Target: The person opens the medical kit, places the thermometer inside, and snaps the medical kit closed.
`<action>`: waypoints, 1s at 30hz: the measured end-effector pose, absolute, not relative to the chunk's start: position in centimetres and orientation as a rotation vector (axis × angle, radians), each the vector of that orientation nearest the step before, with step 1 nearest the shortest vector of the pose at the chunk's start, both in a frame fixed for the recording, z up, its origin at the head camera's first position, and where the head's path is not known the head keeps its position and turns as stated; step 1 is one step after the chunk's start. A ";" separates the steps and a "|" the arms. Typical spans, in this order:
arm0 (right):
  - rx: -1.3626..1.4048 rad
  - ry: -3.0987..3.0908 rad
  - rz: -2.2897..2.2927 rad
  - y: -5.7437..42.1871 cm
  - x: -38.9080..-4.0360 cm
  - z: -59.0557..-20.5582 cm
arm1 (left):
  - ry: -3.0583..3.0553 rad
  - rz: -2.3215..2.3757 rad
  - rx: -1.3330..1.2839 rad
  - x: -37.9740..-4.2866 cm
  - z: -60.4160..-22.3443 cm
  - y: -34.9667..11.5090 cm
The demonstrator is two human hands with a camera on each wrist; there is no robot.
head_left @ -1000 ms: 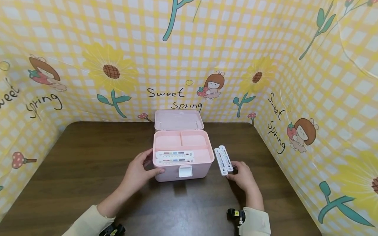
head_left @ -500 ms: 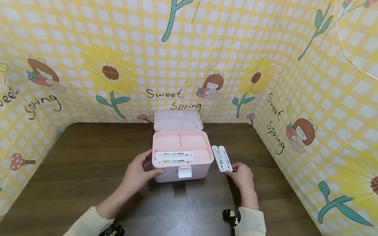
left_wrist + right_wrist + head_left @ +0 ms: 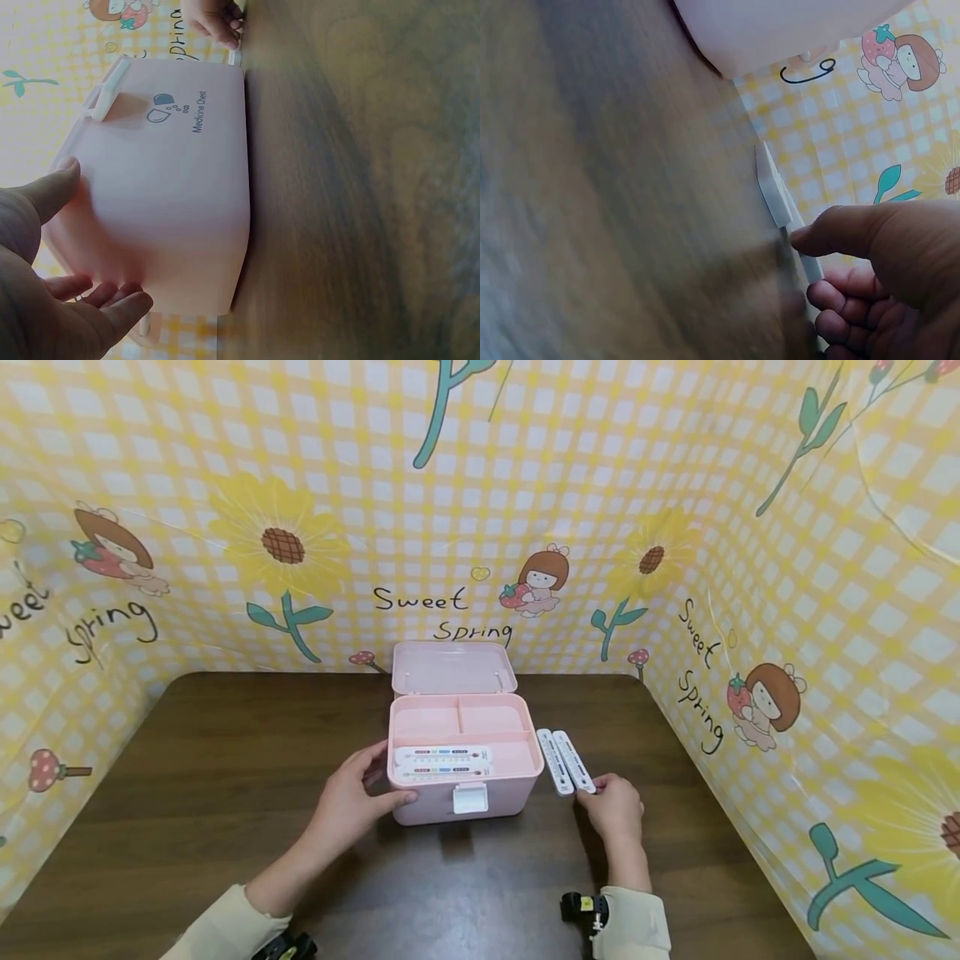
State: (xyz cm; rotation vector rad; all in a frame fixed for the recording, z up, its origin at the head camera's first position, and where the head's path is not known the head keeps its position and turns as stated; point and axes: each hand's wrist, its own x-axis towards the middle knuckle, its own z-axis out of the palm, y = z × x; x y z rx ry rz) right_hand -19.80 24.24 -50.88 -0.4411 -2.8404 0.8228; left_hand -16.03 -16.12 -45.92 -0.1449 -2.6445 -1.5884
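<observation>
An open pink medicine chest point(image 3: 502, 803) stands mid-table. My left hand point(image 3: 352, 793) holds its left front corner, with the thumb on the front and the fingers on the side. Two white thermometers, an upper one point(image 3: 444, 755) and a lower one point(image 3: 442, 771), lie side by side in its front compartment. Right of the chest, two more lie on the table. My right hand point(image 3: 615, 808) pinches the near end of the right-hand thermometer point(image 3: 573, 762). The left-hand thermometer point(image 3: 555, 765) lies close beside it, fanned slightly apart. In the right wrist view, the thumb point(image 3: 840, 231) is at the near ends.
The chest's lid point(image 3: 453, 670) is tipped back behind it, and a white latch point(image 3: 470, 798) hangs at the front. Two smaller compartments sit at the back. Yellow checked cloth point(image 3: 420, 527) walls the back and sides of the dark wooden table point(image 3: 247, 735).
My right hand and the two table thermometers have shifted left, nearer the chest. The right-hand thermometer has since swung a little apart from the other at the near end. My left hand stays put.
</observation>
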 end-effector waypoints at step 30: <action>-0.470 -2.444 1.251 26.0 -18.5 -47.2 | -2.637 -1.586 -0.147 -16.0 -46.0 -16.1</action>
